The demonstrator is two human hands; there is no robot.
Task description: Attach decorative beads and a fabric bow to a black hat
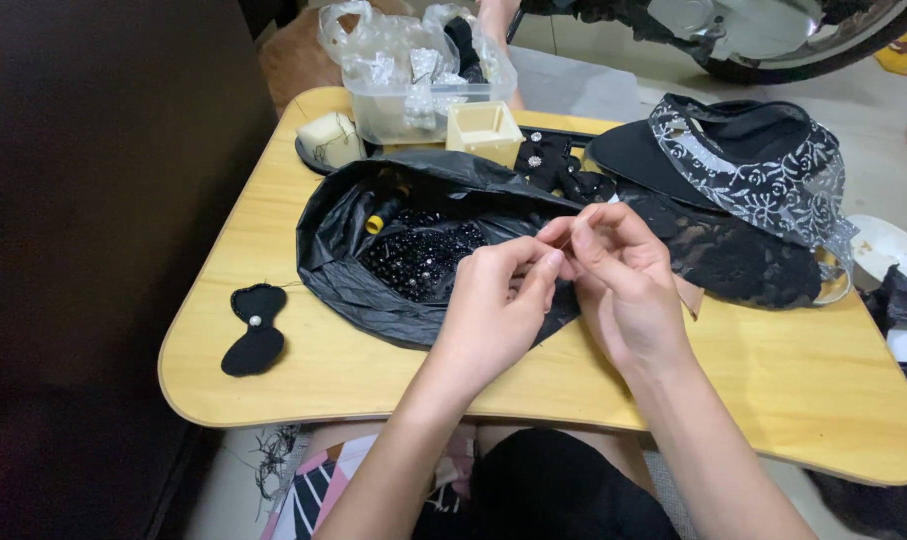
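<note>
1. The left hand (492, 312) and the right hand (622, 280) meet above the middle of the wooden lap table (774, 380), fingertips pressed together.
2. The left hand is curled nearly closed, thumb and forefinger pinched at the point where the hands touch; what it pinches is too small to make out.
3. The right hand is likewise pinched, forefinger and thumb drawn together with the other fingers loosely bent; a thin thread or needle may run up from its fingertips, but I cannot tell for certain.
4. Directly beneath and just behind the left hand lies an open black plastic bag (344, 260) holding a heap of black beads (419, 258); the hand overlaps the bag's near edge.
5. A small spool of yellow thread (377, 222) sits inside the bag towards the table's far left.
6. A black bow-shaped fabric piece (254, 330) with a pearl at its centre lies near the left edge, well apart from the hands.
7. Black lace fabric (734, 255) spreads to the right of the right hand, with a black visor cap (734, 160) trimmed in patterned lace behind it near the far right corner.
8. At the far edge stand a clear plastic container (414, 105) and a small cream-coloured box (485, 130).
</note>
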